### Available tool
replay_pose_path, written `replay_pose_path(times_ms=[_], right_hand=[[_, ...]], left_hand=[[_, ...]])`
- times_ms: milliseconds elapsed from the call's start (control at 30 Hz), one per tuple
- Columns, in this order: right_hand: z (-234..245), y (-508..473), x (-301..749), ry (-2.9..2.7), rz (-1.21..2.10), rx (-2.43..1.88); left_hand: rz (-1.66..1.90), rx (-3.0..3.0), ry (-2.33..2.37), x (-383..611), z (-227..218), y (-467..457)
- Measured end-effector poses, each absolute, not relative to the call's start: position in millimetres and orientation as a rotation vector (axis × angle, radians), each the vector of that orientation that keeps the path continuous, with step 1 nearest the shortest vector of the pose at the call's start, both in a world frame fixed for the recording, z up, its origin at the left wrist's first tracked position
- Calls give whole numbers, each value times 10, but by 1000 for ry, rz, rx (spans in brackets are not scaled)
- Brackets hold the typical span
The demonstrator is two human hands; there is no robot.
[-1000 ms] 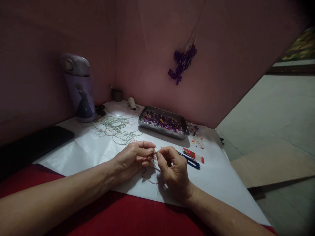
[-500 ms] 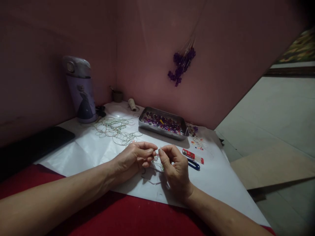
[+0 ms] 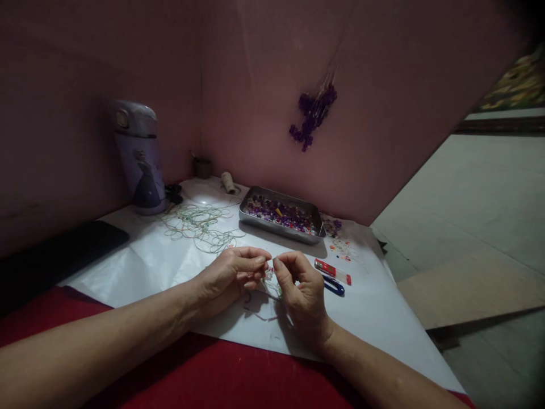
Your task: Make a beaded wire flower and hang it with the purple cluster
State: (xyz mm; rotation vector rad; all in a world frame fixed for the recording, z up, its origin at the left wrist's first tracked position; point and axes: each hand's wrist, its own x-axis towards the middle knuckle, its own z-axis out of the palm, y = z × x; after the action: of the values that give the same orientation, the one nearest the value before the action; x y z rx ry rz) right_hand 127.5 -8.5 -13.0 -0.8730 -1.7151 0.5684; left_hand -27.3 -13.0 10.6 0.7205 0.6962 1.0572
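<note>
Pale beaded thread (image 3: 269, 274)—likely limp, best held near its end—is pinched by left hand (image 3: 232, 272) and right hand (image 3: 303, 289), fingertips closed.

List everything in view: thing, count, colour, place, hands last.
Tray: one, grey, near wall
Beads: many, mostly purple, in tray
Loose beads: many, mixed, right of tray
Lighter: one, red, right
Tool: one, blue, beside lighter
Thread tangle: one, greenish, left
Spool: one, cream, behind tangle
Pot: one, brown, corner
Bottle: one, lilac, left
Unclear item: one, black, beside bottle
Flat object: one, black, left
Bead cluster: one, purple, on wall
Sheet: one, white, under tray
Cloth: one, red, foreground
Walls: two, pink, behind
Floor: one, pale, right
Board: one, tan, on floor
Left grip: one, bare, pinching beaded thread
Right grip: one, bare, likewise
</note>
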Motion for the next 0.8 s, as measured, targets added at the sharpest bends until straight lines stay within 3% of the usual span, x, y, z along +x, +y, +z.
replay_pose_path(times_ms=[167, 433, 800], right_hand=[[-95, -33, 1268, -1704, 448, -842], [-98, 24, 1253, -1589, 699, -773], [-87, 31, 1258, -1534, 746, -825]], left_hand=[[1111, 785, 704, -254, 143, -127], [1082, 913, 561, -180, 112, -138], [1046, 883, 674, -202, 125, -134]])
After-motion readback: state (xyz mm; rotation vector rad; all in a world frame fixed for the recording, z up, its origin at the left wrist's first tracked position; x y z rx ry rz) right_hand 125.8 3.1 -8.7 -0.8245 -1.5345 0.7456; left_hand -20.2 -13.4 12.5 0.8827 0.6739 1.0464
